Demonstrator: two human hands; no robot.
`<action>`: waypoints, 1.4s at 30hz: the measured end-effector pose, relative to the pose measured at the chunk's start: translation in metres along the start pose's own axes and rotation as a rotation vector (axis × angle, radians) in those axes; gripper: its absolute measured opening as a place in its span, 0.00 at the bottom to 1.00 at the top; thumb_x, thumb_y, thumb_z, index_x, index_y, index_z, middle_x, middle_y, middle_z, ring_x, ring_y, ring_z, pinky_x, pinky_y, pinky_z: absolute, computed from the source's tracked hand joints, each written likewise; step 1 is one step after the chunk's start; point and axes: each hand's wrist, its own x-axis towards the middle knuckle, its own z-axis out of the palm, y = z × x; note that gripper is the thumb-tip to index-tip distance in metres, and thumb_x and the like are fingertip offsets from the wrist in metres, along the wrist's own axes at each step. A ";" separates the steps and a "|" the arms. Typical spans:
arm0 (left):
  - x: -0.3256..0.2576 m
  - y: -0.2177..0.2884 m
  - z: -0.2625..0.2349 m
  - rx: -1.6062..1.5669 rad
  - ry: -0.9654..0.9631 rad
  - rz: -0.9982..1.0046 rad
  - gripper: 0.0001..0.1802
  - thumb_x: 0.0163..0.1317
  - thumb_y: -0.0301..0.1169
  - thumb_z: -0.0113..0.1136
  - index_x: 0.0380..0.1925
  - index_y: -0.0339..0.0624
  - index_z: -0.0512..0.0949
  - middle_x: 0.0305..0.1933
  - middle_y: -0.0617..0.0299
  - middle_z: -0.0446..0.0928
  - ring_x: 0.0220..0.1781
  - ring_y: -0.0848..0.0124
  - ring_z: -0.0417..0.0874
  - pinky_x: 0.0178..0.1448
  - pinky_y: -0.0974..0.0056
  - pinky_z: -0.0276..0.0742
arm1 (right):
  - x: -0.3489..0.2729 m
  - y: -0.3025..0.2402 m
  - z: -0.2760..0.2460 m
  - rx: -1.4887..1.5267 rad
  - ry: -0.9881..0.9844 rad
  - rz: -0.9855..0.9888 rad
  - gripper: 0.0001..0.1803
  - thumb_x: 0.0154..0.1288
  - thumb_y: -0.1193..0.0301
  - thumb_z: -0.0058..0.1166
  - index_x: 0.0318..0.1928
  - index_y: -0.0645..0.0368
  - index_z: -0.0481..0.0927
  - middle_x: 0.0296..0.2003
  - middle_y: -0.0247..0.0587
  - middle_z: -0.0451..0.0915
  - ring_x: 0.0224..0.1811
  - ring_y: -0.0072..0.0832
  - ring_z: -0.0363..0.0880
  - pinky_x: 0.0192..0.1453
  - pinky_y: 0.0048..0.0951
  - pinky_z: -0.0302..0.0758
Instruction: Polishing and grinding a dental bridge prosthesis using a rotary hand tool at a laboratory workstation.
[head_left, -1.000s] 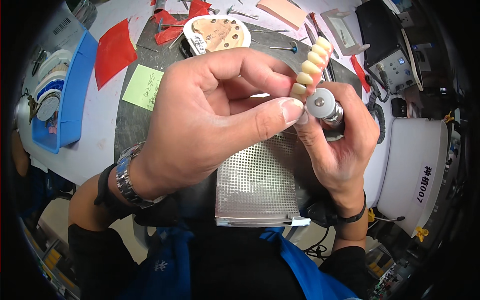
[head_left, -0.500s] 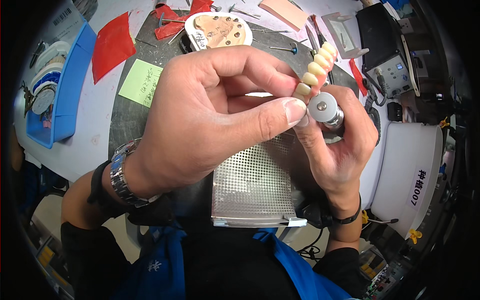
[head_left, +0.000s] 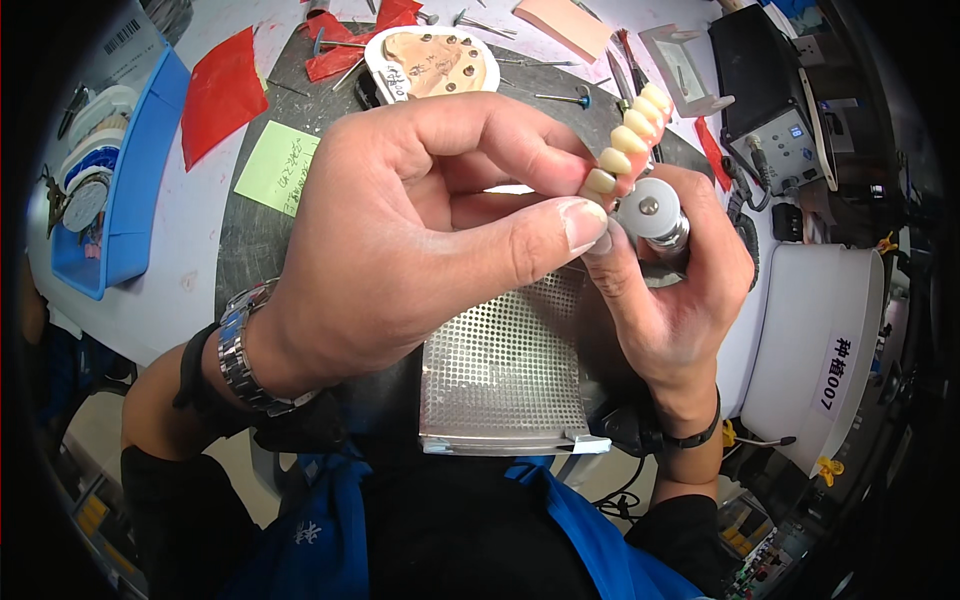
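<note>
My left hand (head_left: 420,230) pinches a denture (head_left: 628,140), a curved row of cream teeth, between thumb and fingers and holds it up close under the camera. My right hand (head_left: 670,300) grips a silver handpiece (head_left: 655,215); its round metal end faces up right beside the teeth. The tool's tip is hidden behind my fingers. A metal watch sits on my left wrist, a dark band on the right.
Below my hands lies a perforated metal tray (head_left: 505,375) on a dark round mat. Farther back are a white plaster model base (head_left: 432,62), red wax sheets (head_left: 222,90), a green note (head_left: 278,168), a blue tray (head_left: 130,170), small burs, a control box (head_left: 770,95) and a white container (head_left: 830,350).
Both hands with the denture and handpiece have held their pose; the view has shifted slightly, so the bench items sit a little lower and farther left.
</note>
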 end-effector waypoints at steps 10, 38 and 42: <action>0.000 -0.004 -0.002 -0.004 -0.023 0.042 0.07 0.61 0.16 0.61 0.37 0.31 0.75 0.54 0.46 0.75 0.57 0.65 0.79 0.65 0.60 0.75 | 0.001 -0.004 -0.002 -0.013 -0.050 0.036 0.17 0.59 0.71 0.68 0.44 0.67 0.79 0.31 0.37 0.78 0.27 0.21 0.74 0.34 0.21 0.70; 0.002 0.007 -0.001 -0.051 -0.035 -0.169 0.10 0.67 0.25 0.57 0.46 0.32 0.71 0.50 0.52 0.79 0.54 0.71 0.80 0.64 0.63 0.73 | 0.000 -0.004 -0.002 0.002 0.034 0.064 0.18 0.55 0.68 0.73 0.39 0.64 0.79 0.30 0.36 0.81 0.27 0.20 0.77 0.32 0.21 0.73; 0.003 0.007 -0.002 -0.110 -0.039 -0.201 0.12 0.69 0.27 0.55 0.48 0.32 0.70 0.50 0.52 0.79 0.55 0.71 0.80 0.64 0.63 0.74 | 0.001 -0.005 -0.003 0.001 0.059 0.036 0.17 0.56 0.67 0.73 0.38 0.64 0.79 0.29 0.36 0.81 0.25 0.21 0.77 0.30 0.21 0.73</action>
